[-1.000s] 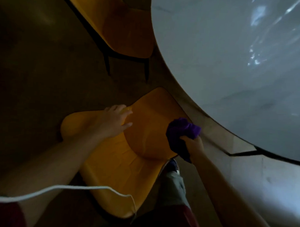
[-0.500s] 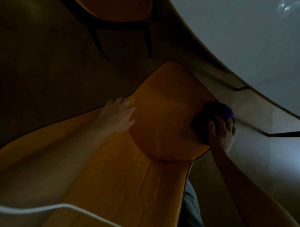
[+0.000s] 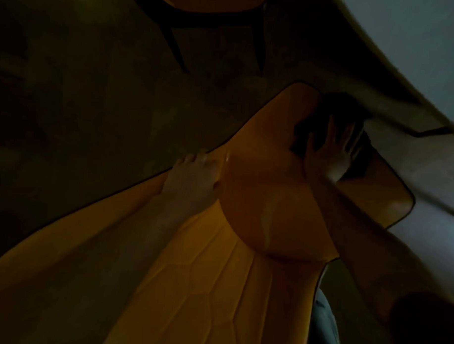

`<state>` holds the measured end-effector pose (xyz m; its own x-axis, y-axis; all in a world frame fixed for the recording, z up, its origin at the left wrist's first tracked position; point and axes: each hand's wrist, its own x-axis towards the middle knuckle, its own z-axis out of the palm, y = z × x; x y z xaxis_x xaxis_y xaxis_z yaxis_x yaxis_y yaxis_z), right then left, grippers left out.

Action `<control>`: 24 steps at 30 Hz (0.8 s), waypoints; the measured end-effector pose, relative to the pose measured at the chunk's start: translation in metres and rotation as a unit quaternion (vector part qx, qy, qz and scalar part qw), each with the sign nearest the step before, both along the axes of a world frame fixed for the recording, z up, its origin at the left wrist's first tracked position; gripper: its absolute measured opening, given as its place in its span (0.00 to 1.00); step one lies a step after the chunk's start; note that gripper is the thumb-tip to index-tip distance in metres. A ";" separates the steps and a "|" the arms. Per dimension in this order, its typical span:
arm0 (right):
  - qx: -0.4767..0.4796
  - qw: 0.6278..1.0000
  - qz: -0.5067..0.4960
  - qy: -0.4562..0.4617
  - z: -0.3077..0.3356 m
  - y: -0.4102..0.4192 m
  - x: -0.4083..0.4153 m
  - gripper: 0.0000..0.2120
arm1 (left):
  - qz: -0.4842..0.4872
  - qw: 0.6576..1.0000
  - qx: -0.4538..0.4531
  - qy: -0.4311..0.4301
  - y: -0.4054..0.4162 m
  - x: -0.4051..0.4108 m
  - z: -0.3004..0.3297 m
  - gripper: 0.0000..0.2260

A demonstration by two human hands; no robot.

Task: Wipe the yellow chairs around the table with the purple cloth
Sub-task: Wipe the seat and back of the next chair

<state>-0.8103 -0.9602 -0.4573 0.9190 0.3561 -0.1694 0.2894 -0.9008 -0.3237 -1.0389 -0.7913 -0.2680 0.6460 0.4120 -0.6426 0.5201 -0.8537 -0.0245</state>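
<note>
The near chair (image 3: 258, 198) is steadied by the left hand (image 3: 192, 186), laid flat and open on its edge at 9 o'clock of the seat, nothing gripped, presumably so the chair stays put under the wiping. The cloth (image 3: 323, 121), dark in this dim light, is pressed onto the seat at 1 o'clock by the right hand (image 3: 329, 154), fingers spread over it rather than closed around it. That far corner lies tucked under the table (image 3: 418, 37), hence the long reach. A second chair (image 3: 214, 1) is seen at 12 o'clock, apparently not yet wiped.
</note>
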 end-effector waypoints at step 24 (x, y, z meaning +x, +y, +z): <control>-0.133 0.888 0.440 -0.021 0.014 -0.130 0.011 0.31 | -0.032 0.998 0.050 0.030 -0.006 -0.001 -0.006 0.17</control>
<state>-0.7997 -1.0898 -0.4432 0.3129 0.8917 -0.3271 0.9254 -0.3637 -0.1062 -1.0401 -0.7970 -0.2742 0.6339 0.4355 -0.6392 0.4601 -0.8766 -0.1411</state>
